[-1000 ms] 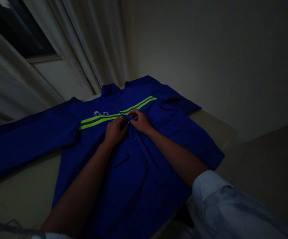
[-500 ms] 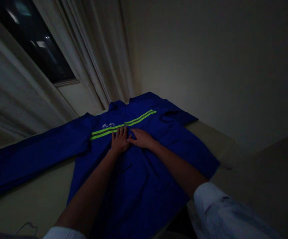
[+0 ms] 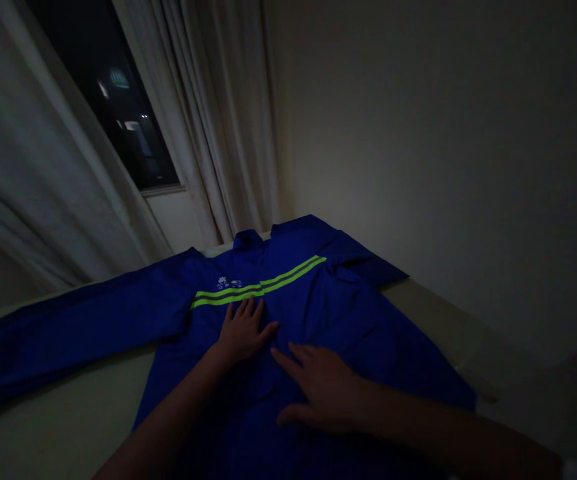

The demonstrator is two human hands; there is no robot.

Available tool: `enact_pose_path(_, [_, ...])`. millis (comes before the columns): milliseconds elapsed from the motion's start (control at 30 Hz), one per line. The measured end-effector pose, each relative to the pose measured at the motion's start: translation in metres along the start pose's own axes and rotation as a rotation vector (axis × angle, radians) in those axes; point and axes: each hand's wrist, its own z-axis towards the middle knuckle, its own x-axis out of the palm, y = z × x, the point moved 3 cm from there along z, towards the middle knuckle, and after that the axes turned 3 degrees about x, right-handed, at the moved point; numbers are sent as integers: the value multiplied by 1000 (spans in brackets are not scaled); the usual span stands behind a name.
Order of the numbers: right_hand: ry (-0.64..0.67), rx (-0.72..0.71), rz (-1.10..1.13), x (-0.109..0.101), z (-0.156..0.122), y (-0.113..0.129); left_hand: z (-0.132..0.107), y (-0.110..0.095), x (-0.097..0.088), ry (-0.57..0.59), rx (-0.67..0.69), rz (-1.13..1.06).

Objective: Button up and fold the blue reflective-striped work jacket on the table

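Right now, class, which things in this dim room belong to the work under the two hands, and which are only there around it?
In hand:
- blue long-sleeved work jacket with yellow-green reflective stripes
- left hand, flat on the jacket
- right hand, flat on the jacket
- pale table under it

Around:
- cream curtains
- dark window
- plain wall

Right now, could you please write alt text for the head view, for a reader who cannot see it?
Two bare hands lie flat on a blue work jacket spread front-up on a pale table: the left hand just below its yellow-green chest stripe, the right hand lower. Beyond, pale curtains frame a dark window.
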Motion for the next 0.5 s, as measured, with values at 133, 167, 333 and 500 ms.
enact_pose_path(133, [-204,-32,-47,-54,109,-28,14,6,5,-190,2,-63])
enact_pose_path(167, [-282,-64,-17,-65,141,-38,15,7,6,-232,10,-89])
enact_pose_path(333, [-494,31,242,-89,288,-98,15,10,13,-227,62,-201])
enact_pose_path(500, [-582,171,378,-96,376,-122,17,12,14,-219,43,-275])
